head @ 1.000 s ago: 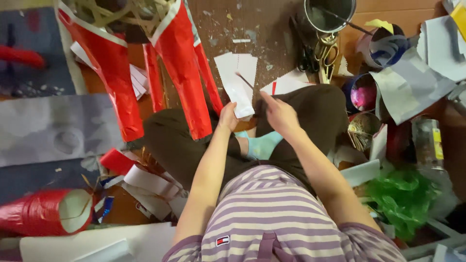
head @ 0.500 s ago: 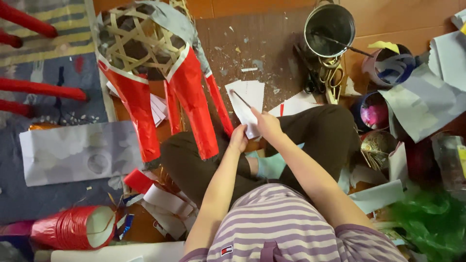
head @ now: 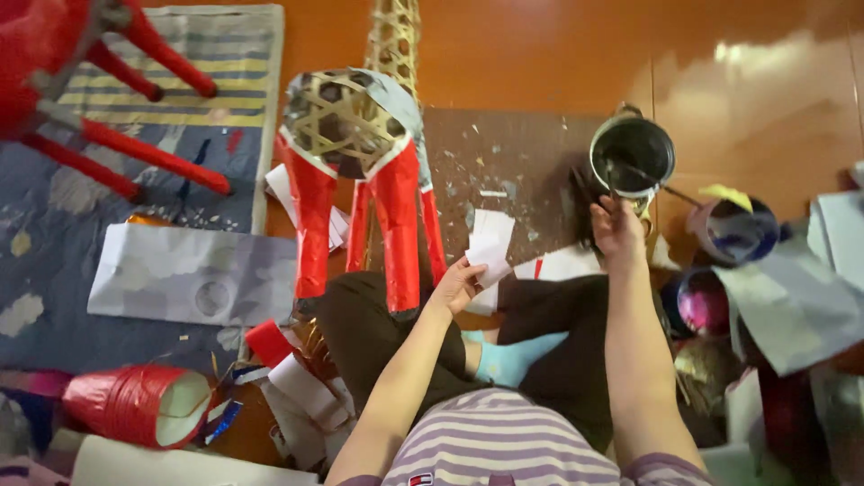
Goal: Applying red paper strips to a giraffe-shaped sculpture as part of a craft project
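Holding a white paper slip [head: 489,255] in your left hand [head: 457,286], pinched between thumb and fingers, just left of the metal pot [head: 633,158] and lower than it. Slip sits over the small stack of white paper pieces [head: 493,227] on the dark mat [head: 504,162]

Right hand [head: 616,229] is up at the pot's near rim, fingers closed round a thin brush handle [head: 612,184] that leans into the pot. Grip looks firm; can't see the brush tip, it's lost in the dark inside

Relative to the pot:
- bamboo frame with red paper legs [head: 360,171] is well to its left, standing on the mat edge, touching your knee
- grey printed sheet [head: 193,274] further left still, on the blue rug [head: 54,270]
- red stool legs [head: 117,99] far left, upper corner
- red paper tube [head: 135,405] far lower left, lying on its side, open end toward you
- purple bowl [head: 733,229] just right of it, more grey sheets [head: 792,306] lower right

You're sitting cross-legged, teal sock [head: 513,355] showing between your knees
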